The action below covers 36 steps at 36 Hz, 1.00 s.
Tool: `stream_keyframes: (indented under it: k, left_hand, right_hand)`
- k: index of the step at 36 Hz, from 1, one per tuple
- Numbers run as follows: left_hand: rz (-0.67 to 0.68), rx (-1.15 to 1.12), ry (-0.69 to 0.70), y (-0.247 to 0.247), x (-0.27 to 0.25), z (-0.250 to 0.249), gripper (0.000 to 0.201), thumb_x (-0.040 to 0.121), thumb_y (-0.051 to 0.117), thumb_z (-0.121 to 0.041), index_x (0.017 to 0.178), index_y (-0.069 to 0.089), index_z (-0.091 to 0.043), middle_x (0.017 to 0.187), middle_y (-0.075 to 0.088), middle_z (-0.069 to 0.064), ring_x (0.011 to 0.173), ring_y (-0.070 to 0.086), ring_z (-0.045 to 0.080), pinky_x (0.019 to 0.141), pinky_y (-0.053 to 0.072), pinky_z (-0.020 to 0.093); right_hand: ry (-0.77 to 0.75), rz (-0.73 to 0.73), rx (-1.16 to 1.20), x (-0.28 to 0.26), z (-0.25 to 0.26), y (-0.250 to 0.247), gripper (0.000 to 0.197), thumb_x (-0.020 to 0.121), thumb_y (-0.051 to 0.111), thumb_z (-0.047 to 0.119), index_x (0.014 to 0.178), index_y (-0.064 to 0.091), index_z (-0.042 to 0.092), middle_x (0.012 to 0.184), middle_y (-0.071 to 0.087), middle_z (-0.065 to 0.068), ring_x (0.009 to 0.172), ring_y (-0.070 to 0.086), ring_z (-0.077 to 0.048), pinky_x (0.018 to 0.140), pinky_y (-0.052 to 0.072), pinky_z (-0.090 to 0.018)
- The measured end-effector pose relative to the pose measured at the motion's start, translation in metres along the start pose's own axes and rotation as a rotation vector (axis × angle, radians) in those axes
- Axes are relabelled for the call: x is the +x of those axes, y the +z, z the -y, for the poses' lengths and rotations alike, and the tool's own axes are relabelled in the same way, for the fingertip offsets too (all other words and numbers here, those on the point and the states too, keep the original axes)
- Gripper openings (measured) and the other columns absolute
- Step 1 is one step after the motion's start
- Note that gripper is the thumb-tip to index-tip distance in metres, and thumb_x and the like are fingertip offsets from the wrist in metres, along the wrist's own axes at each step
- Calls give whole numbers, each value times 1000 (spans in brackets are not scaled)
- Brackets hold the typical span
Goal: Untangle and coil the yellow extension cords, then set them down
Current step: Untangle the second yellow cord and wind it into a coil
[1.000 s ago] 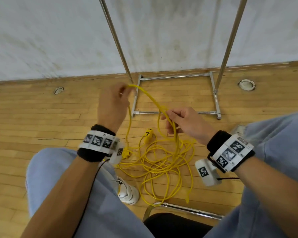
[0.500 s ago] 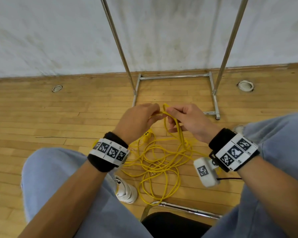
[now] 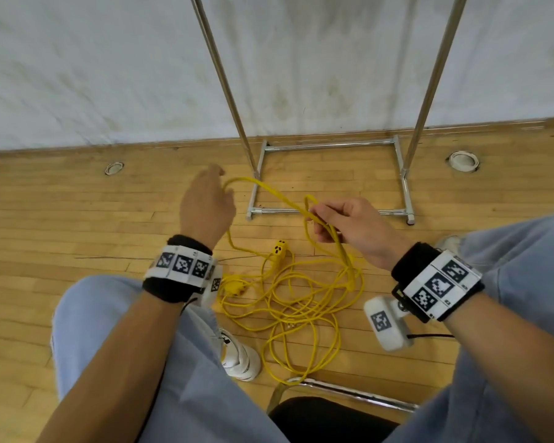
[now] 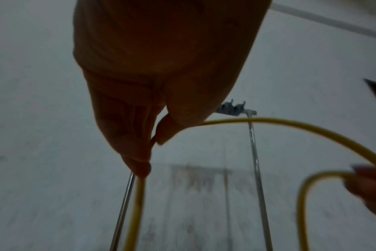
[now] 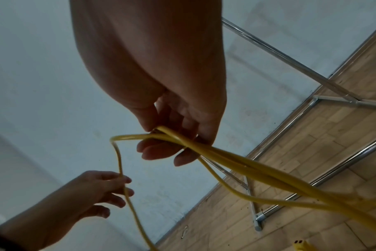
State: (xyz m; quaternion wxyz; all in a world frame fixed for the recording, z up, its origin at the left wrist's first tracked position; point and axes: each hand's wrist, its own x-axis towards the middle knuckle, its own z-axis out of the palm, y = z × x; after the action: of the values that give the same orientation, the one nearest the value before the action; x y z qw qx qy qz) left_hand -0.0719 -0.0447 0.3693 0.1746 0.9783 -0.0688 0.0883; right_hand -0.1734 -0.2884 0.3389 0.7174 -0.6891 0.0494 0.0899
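cord: I see the yellow cord (image 3: 296, 295) mostly piled on the floor (image 3: 61, 219) between my knees
right hand (image 3: 349, 228): fingers curled round loops
left hand (image 3: 205, 212): fingertips pinch one strand, far left
tip: I think I should pull slowly, making equal loops

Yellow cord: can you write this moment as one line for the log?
left hand: pinches yellow cord | right hand: grips gathered loops | rest of cord: tangled on floor | coiling: unfinished

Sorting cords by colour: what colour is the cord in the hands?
Yellow; the cord shows best in the head view.
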Motion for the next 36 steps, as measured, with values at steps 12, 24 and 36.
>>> stream_keyframes:
  k: [12, 24, 36]
  left_hand:
    - [100, 71, 682, 15, -29, -50, 31, 102, 48, -41, 96, 65, -15, 87, 65, 1, 77, 64, 28, 59, 49, 45]
    - [-272, -694, -120, -32, 14, 2, 35, 104, 54, -32, 81, 71, -12, 66, 71, 5, 46, 64, 24, 42, 47, 31]
    - [-121, -485, -103, -14, 14, 3, 20, 104, 53, -22, 95, 67, -12, 89, 74, 7, 61, 71, 18, 57, 60, 39]
  right_hand:
    - [-18, 33, 56, -3, 10, 2, 26, 107, 53, 25, 113, 73, 9, 88, 72, -10, 74, 66, -23, 74, 60, -33]
    - [-36, 74, -117, -2, 4, 2, 32, 110, 48, 22, 105, 69, -3, 88, 72, -13, 82, 72, -27, 81, 60, -43]
    - [-14, -40, -15, -3, 13, -5, 31, 109, 52, 26, 104, 71, 1, 84, 71, -8, 77, 71, -22, 81, 62, -46]
